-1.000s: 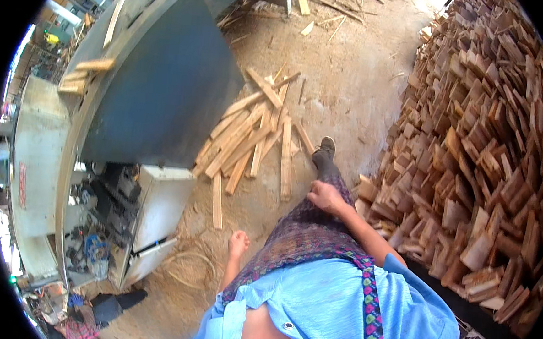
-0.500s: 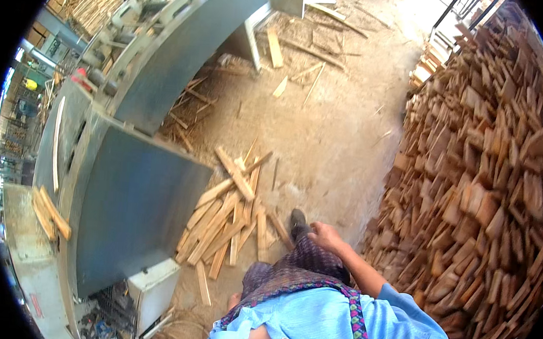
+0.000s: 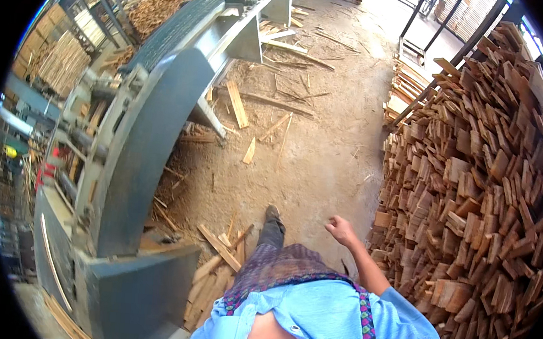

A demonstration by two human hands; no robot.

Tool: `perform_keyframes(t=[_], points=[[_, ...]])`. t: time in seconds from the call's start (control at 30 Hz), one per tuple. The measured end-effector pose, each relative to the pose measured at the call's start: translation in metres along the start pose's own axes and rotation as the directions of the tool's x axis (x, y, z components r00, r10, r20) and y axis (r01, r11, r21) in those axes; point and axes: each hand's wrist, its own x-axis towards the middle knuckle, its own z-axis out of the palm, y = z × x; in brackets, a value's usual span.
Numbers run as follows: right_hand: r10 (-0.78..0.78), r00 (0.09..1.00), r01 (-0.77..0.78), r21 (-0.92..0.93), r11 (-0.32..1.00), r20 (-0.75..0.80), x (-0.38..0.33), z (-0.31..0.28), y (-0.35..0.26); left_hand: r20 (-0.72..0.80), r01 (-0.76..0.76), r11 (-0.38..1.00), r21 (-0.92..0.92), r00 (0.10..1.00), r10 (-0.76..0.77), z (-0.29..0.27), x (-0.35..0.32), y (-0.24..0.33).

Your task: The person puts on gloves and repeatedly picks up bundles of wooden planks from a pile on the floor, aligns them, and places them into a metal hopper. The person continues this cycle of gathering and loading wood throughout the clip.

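A sawdust-strewn dirt floor (image 3: 322, 167) carries scattered wood offcuts (image 3: 237, 103) and stacked planks (image 3: 477, 203).

The person at the lower middle of the frame wears a loose light-blue short-sleeved shirt (image 3: 311, 320), its front hanging open at the bottom edge of the frame, with a narrow woven band (image 3: 367, 318) in purple, pink and green running down its right side. Below the shirt, toward the centre of the frame, comes a wrapped cloth (image 3: 280, 268) in a dark purple and grey check, and beyond it a dark grey trouser leg (image 3: 272, 232) ending in a dark shoe (image 3: 273, 212). The right hand (image 3: 341, 230) and forearm are bare below the short sleeve, without glove, watch or ring that can be made out.
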Motion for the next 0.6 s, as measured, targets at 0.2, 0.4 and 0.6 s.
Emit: perform_keyframes(t=[0.2,0.4,0.6], points=[[0.486,0.871,-0.471,-0.16,0.867,0.071,0.01,-0.013,0.163,-0.011,-0.196,0.915,0.353,0.977,0.213,-0.038,0.164,0.184],[0.715,0.647,-0.58,0.779,0.238,0.263,0.057,-0.039,0.168,0.109,-0.014,0.952,-0.305,0.993,0.05,-0.11,0.276,0.42],[0.66,0.745,-0.621,0.465,0.631,0.1,0.238,-0.139,0.164,0.055,0.042,0.954,-0.297,0.998,-0.027,-0.073,0.332,0.562]])
